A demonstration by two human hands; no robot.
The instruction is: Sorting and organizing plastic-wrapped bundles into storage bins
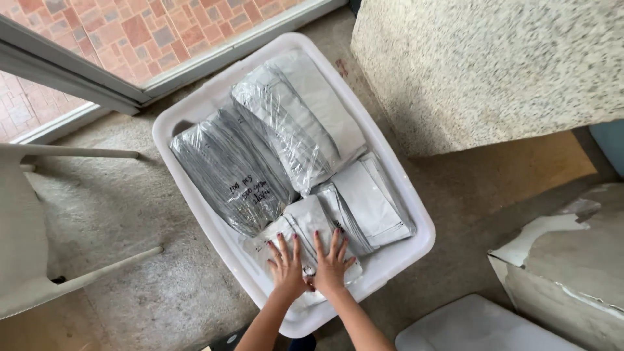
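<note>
At six o'clock, the left hand (286, 263) and right hand (332, 261) lay flat, fingers spread, gripping nothing, pressing a stack of white pouches (300, 227) inside a white plastic bin (195, 107). Toward twelve o'clock, clear-wrapped bundles of grey pouches (231, 170) filled the bin. At nine o'clock stood a white chair (26, 221).

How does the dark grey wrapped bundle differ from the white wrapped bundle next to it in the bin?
The dark grey bundle looks charcoal through its clear wrap, while the white bundle shows pale pouches. The grey one bears handwriting; none shows on the white one. The grey one lies against the left wall of the white bin, the white one further up and right. Both are film-wrapped stacks, apart from the left hand and right hand.
</note>
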